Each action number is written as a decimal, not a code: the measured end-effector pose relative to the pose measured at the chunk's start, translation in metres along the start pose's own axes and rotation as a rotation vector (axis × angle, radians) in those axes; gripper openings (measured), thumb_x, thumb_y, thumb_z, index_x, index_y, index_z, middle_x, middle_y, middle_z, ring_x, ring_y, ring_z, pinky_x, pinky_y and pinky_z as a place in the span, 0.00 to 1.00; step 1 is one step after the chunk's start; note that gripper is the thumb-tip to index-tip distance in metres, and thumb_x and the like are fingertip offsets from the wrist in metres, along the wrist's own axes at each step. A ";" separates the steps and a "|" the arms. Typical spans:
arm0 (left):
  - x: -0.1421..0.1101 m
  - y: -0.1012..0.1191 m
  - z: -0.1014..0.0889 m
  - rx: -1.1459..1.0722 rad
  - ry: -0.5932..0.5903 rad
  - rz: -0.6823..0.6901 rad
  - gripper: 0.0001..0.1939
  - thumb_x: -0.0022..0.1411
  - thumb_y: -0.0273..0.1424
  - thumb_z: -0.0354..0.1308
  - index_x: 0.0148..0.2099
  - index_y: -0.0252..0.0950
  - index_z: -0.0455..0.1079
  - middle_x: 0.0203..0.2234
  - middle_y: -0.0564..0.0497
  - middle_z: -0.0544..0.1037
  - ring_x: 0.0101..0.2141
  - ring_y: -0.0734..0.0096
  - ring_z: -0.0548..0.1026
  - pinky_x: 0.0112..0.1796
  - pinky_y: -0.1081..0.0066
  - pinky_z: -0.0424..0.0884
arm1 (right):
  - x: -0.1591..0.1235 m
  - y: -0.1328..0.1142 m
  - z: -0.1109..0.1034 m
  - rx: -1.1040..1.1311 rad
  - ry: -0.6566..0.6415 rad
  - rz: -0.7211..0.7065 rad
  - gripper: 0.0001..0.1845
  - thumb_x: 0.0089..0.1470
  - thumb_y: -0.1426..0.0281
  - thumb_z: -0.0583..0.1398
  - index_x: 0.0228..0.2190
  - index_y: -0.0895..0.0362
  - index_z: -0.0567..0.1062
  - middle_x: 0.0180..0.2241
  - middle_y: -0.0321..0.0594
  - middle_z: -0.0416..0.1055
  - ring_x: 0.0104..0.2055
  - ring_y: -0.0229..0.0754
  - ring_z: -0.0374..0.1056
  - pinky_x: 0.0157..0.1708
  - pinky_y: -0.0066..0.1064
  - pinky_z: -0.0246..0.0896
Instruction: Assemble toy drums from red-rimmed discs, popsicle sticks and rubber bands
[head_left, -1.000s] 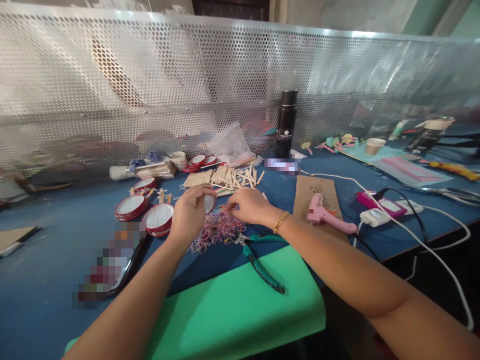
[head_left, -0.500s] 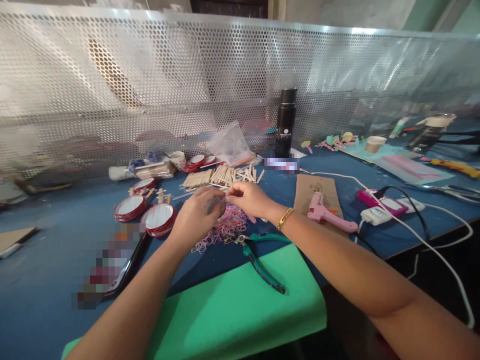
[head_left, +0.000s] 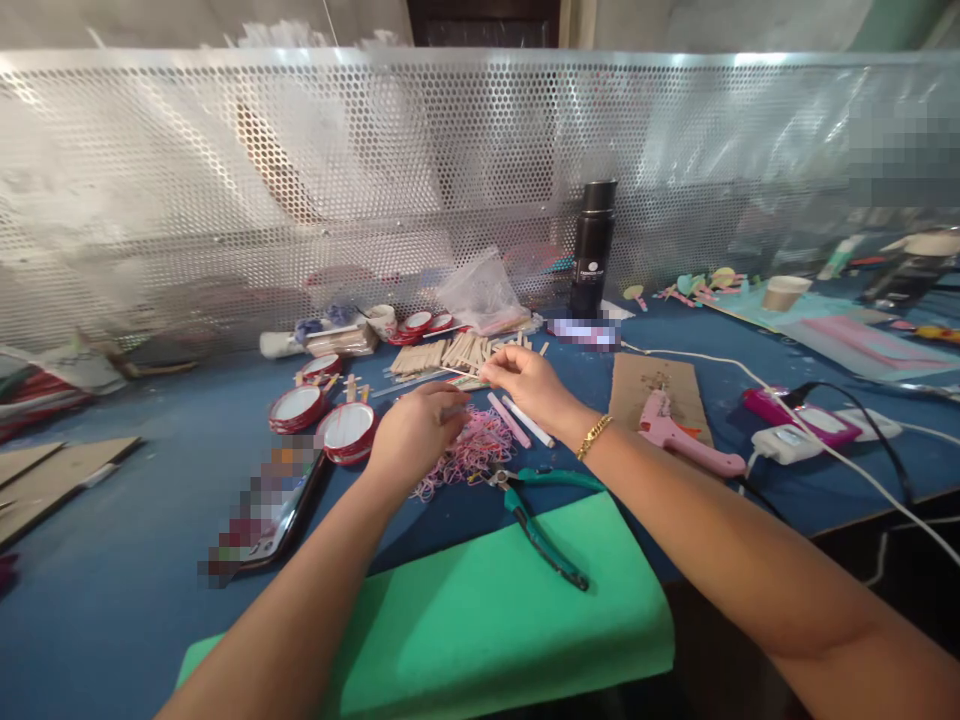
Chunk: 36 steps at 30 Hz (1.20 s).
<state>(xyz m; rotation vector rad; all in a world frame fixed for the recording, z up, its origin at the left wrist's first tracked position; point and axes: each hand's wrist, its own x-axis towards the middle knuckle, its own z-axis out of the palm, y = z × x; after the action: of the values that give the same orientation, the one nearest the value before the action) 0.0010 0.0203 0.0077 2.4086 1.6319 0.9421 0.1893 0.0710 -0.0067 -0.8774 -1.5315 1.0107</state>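
My right hand, with a gold bracelet at the wrist, pinches one end of a thin pale stick that points left. Lower and to the left, my left hand is curled palm down with its fingers drawn together; what they hold, if anything, is hidden. A tangled heap of pink and purple cord pieces lies beneath and between the hands. Beside my right hand are a pink stick and a white stick. Teal-handled pliers rest with their jaws at the heap.
Green foam sheet covers the near table edge. Wooden sticks lie behind my hands, red-rimmed lids and a phone at left. A black bottle, pink glue gun and power strip with cables stand right.
My hands have moved apart; the right one has drawn away to the right with the thin stick. The pink and white sticks now show more fully. The view has shifted left.
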 end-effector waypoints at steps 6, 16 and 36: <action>-0.002 0.006 0.000 0.062 -0.051 -0.014 0.18 0.70 0.41 0.54 0.40 0.41 0.84 0.43 0.43 0.86 0.42 0.53 0.83 0.46 0.60 0.77 | -0.007 -0.002 -0.003 -0.333 -0.021 -0.162 0.06 0.57 0.71 0.63 0.28 0.55 0.74 0.29 0.36 0.77 0.32 0.40 0.71 0.36 0.31 0.62; -0.002 0.000 0.000 -0.046 0.113 -0.076 0.17 0.64 0.29 0.49 0.41 0.38 0.81 0.44 0.43 0.84 0.48 0.53 0.80 0.51 0.58 0.73 | -0.009 0.000 -0.001 -0.443 -0.072 -0.172 0.07 0.59 0.72 0.63 0.28 0.55 0.75 0.28 0.35 0.78 0.32 0.40 0.72 0.35 0.29 0.62; 0.002 0.005 -0.005 -0.067 0.244 -0.114 0.08 0.61 0.31 0.57 0.35 0.40 0.77 0.36 0.46 0.84 0.40 0.54 0.78 0.41 0.60 0.71 | -0.020 -0.041 -0.003 0.513 -0.493 -0.062 0.05 0.54 0.67 0.63 0.30 0.55 0.77 0.32 0.39 0.75 0.40 0.43 0.71 0.49 0.38 0.66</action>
<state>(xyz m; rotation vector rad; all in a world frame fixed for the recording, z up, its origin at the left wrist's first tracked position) 0.0035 0.0189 0.0145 2.2025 1.7609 1.2901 0.1943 0.0378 0.0247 -0.2245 -1.5676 1.5610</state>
